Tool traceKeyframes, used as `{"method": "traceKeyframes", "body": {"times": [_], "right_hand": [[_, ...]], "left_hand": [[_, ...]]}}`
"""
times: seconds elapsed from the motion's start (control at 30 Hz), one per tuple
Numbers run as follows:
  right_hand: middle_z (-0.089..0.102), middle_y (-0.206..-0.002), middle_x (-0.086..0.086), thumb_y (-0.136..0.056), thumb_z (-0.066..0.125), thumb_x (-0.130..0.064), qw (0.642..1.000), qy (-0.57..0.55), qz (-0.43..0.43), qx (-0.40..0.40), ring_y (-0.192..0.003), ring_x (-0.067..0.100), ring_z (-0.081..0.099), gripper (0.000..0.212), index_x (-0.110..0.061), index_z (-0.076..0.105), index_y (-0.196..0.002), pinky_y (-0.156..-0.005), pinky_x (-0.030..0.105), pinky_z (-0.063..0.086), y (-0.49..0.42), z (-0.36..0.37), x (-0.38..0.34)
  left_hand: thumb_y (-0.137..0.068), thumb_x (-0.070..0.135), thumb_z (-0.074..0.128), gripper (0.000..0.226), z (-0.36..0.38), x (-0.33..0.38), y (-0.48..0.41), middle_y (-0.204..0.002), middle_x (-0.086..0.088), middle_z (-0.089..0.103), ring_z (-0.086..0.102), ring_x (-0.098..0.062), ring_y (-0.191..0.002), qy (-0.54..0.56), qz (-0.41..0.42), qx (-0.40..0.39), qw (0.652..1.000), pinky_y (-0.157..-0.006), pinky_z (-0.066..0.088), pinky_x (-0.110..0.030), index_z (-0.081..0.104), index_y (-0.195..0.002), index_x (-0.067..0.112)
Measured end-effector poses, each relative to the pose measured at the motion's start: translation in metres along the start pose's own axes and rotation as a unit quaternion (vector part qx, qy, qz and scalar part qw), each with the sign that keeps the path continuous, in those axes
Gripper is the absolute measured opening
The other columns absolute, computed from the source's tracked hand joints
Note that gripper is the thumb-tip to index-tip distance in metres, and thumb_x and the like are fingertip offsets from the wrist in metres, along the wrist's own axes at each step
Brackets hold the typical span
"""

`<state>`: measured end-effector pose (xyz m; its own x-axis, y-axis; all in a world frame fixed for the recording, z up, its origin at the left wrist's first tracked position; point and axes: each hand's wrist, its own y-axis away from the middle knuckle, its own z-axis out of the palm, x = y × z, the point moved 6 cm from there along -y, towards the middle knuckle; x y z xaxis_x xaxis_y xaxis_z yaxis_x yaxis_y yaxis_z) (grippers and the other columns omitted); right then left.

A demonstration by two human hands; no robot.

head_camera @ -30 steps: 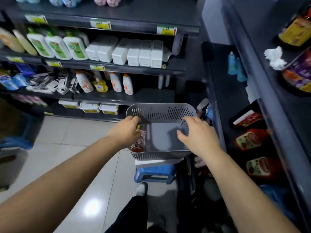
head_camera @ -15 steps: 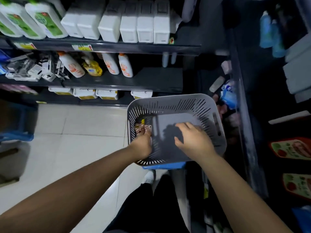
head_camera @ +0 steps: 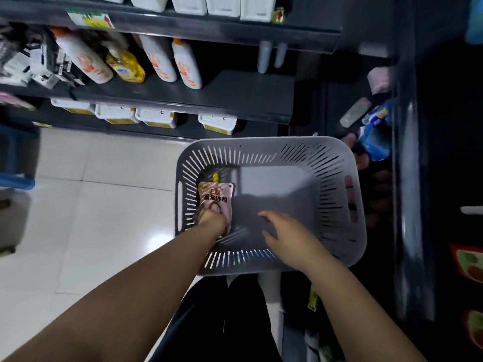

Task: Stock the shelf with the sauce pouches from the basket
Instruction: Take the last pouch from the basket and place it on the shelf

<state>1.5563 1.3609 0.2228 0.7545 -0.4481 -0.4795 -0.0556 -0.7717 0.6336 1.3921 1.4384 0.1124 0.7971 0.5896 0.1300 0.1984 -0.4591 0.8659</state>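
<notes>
My left hand (head_camera: 213, 222) grips the pink spouted sauce pouch (head_camera: 216, 198) at the left wall inside the grey slotted plastic basket (head_camera: 337, 178), to lift it; my right hand (head_camera: 290, 236) hovers spread, empty.

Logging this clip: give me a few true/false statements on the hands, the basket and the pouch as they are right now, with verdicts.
1. The left hand grips the lower end of a sauce pouch inside the basket. True.
2. The right hand holds a second pouch. False: it holds nothing; its fingers are spread over the basket floor.
3. The sauce pouch lies by the basket's left wall. True.
4. The basket is packed with pouches. False: only one shows in it.
5. A yellow bottle stands among white bottles on the shelf beyond the basket. True.
</notes>
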Motion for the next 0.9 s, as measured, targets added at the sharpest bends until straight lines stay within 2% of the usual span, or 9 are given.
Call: {"method": "traceKeyframes", "body": {"times": [0.07, 0.13, 0.27, 0.37, 0.5, 0.6, 0.77, 0.83, 0.9], "right_hand": [[0.055, -0.141, 0.008, -0.096, 0.057, -0.022, 1.0, -0.007, 0.005, -0.01, -0.128, 0.025, 0.053, 0.047, -0.017, 0.047, -0.142, -0.106, 0.032, 0.041, -0.001, 0.003, 0.007], [0.056, -0.141, 0.008, -0.096, 0.057, -0.024, 1.0, -0.016, 0.014, -0.021, -0.127, 0.025, 0.053, 0.047, -0.017, 0.047, -0.142, -0.104, 0.031, 0.041, -0.002, 0.006, 0.014], [0.061, -0.135, 0.008, -0.096, 0.058, -0.025, 0.999, -0.036, 0.021, -0.025, -0.121, 0.026, 0.057, 0.043, -0.019, 0.051, -0.138, -0.097, 0.032, 0.045, -0.008, 0.011, 0.022], [0.061, -0.133, 0.006, -0.096, 0.058, -0.027, 0.998, -0.038, 0.032, -0.037, -0.119, 0.026, 0.057, 0.042, -0.022, 0.051, -0.137, -0.094, 0.031, 0.044, -0.014, 0.016, 0.027], [0.062, -0.131, 0.006, -0.096, 0.057, -0.027, 0.997, -0.046, 0.041, -0.05, -0.118, 0.025, 0.058, 0.044, -0.025, 0.049, -0.139, -0.096, 0.032, 0.047, -0.017, 0.017, 0.034], [0.062, -0.131, 0.006, -0.096, 0.057, -0.028, 0.997, -0.041, 0.044, -0.055, -0.118, 0.025, 0.058, 0.043, -0.025, 0.048, -0.138, -0.095, 0.033, 0.047, -0.015, 0.015, 0.042], [0.063, -0.13, 0.007, -0.097, 0.056, -0.022, 0.998, -0.029, 0.043, -0.021, -0.115, 0.024, 0.059, 0.039, -0.02, 0.053, -0.136, -0.092, 0.033, 0.047, -0.012, 0.001, 0.049], [0.063, -0.128, 0.006, -0.096, 0.056, -0.021, 0.999, -0.022, 0.042, 0.002, -0.112, 0.023, 0.06, 0.037, -0.019, 0.054, -0.134, -0.089, 0.032, 0.048, -0.012, -0.007, 0.046], [0.062, -0.127, 0.005, -0.097, 0.056, -0.026, 0.998, -0.01, 0.045, 0.03, -0.11, 0.023, 0.061, 0.035, -0.021, 0.054, -0.132, -0.083, 0.032, 0.047, -0.011, -0.015, 0.042]], "left_hand": [[-0.092, 0.01, 0.061, 0.046, 0.01, 0.003, -0.007, -0.137, -0.022, 0.055, 0.058, -0.033, -0.121, -0.017, 0.032, -0.053, 0.998, -0.098, 0.048, -0.029, 0.05, -0.134, -0.006], [-0.095, 0.011, 0.056, 0.041, 0.014, 0.005, -0.009, -0.135, -0.023, 0.058, 0.063, -0.031, -0.111, -0.02, 0.036, -0.071, 0.997, -0.099, 0.049, -0.03, 0.052, -0.133, -0.003], [-0.094, 0.031, 0.059, 0.047, 0.014, 0.004, -0.017, -0.141, -0.023, 0.048, 0.047, -0.037, -0.13, -0.046, 0.036, -0.008, 0.998, -0.105, 0.039, -0.034, 0.052, -0.135, 0.009], [-0.091, 0.033, 0.065, 0.05, 0.028, 0.012, -0.02, -0.132, -0.02, 0.059, 0.059, -0.035, -0.119, 0.033, 0.049, -0.056, 0.997, -0.104, 0.048, -0.044, 0.049, -0.13, 0.005], [-0.08, 0.033, 0.078, 0.051, 0.039, 0.018, -0.027, -0.116, -0.016, 0.07, 0.068, -0.032, -0.104, 0.066, 0.034, -0.053, 0.996, -0.095, 0.054, -0.043, 0.06, -0.118, 0.004], [-0.075, 0.029, 0.083, 0.049, 0.049, 0.013, -0.033, -0.112, -0.019, 0.071, 0.07, -0.034, -0.101, 0.079, 0.011, -0.06, 0.995, -0.091, 0.056, -0.045, 0.064, -0.111, 0.002], [-0.085, 0.022, 0.075, 0.043, 0.051, 0.024, -0.022, -0.119, -0.014, 0.069, 0.067, -0.031, -0.105, 0.082, 0.07, -0.055, 0.993, -0.091, 0.055, -0.04, 0.058, -0.122, 0.008], [-0.086, 0.019, 0.073, 0.041, 0.05, 0.032, -0.012, -0.12, -0.012, 0.069, 0.069, -0.028, -0.1, 0.107, 0.089, -0.09, 0.986, -0.086, 0.058, -0.04, 0.057, -0.122, 0.009], [-0.087, 0.015, 0.071, 0.036, 0.047, 0.043, 0.005, -0.12, -0.013, 0.069, 0.07, -0.023, -0.088, 0.139, 0.117, -0.162, 0.97, -0.073, 0.06, -0.037, 0.057, -0.12, 0.008]]}}
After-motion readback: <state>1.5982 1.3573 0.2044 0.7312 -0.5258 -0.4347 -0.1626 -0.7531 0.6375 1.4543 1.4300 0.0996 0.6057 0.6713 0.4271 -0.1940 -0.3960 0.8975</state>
